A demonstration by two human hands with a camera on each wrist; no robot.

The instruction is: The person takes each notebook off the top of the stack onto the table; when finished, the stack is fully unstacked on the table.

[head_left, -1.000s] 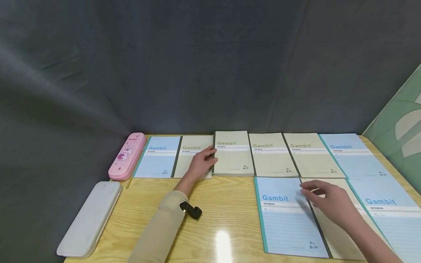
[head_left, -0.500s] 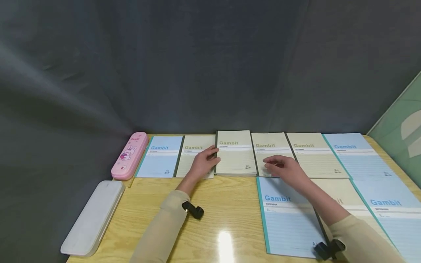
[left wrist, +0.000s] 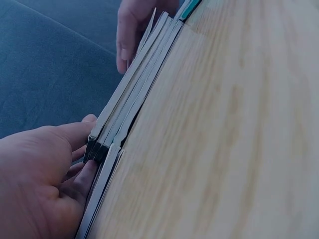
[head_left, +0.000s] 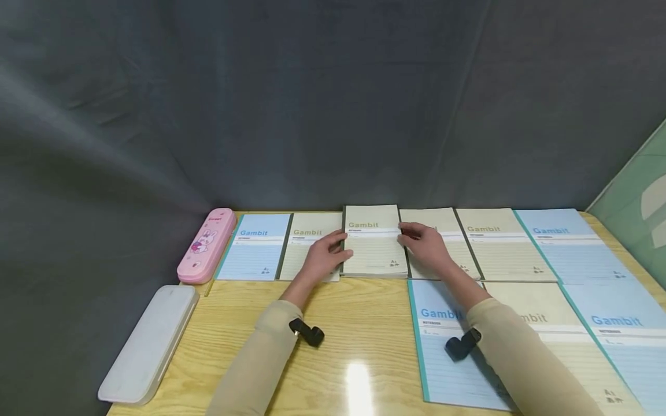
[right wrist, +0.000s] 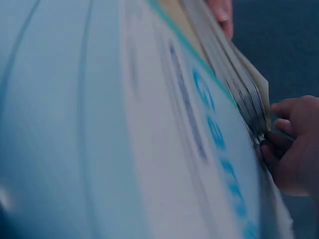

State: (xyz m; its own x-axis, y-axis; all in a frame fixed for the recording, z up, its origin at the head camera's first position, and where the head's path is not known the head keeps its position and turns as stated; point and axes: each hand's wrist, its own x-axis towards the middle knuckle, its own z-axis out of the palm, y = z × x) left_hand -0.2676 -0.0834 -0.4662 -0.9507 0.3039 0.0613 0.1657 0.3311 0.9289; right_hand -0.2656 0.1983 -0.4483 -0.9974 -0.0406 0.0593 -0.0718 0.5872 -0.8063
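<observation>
A pile of several cream Gambit notebooks (head_left: pixel 372 254) lies at the middle of the back row. My left hand (head_left: pixel 321 257) rests against its dark spine side, thumb and fingers apart. In the left wrist view, the fingertips of that left hand (left wrist: pixel 45 174) touch the spine corner. My right hand (head_left: pixel 425 247) pinches the pile's right edge between thumb and forefinger. Up close in the right wrist view, a top sheet or cover (right wrist: pixel 256 82) stands slightly raised from the pile, by the fingertips of the right hand (right wrist: pixel 299 144). How many layers are pinched, I cannot tell.
Blue notebooks (head_left: pixel 260 254) and cream notebooks (head_left: pixel 499 248) flank the pile. A front row with a blue notebook (head_left: pixel 442 370) covers the right side. A pink pencil case (head_left: pixel 206 248) and a white case (head_left: pixel 151 346) stand left on the wooden table (head_left: pixel 312 381). A dark curtain (head_left: pixel 333 115) hangs behind.
My right hand has moved left from above the front-row notebooks, across the back row, to the right edge of the middle pile. The left hand stays at the spine side.
</observation>
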